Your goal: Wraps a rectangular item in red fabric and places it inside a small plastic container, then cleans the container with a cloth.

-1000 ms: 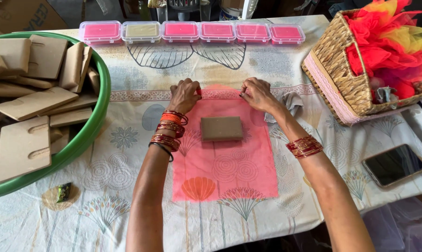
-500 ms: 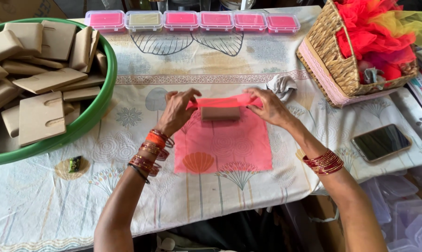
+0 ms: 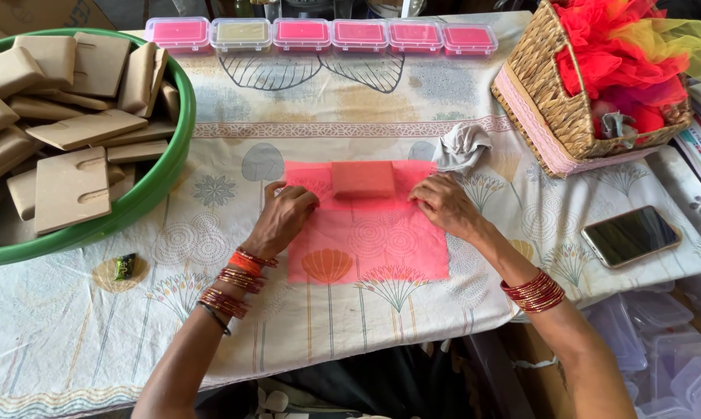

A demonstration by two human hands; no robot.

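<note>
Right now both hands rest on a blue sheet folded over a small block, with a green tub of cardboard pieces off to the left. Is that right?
Not quite: the sheet is pink, not blue, as the head view shows. The rest holds: the left hand and right hand rest on it, its top edge is folded over a small block, and the green tub of cardboard pieces sits to the left.

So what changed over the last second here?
The far edge of the pink sheet was folded toward the person, now covering the small block. Left hand and right hand press the fold flat. The green tub, basket and phone stayed put.
</note>
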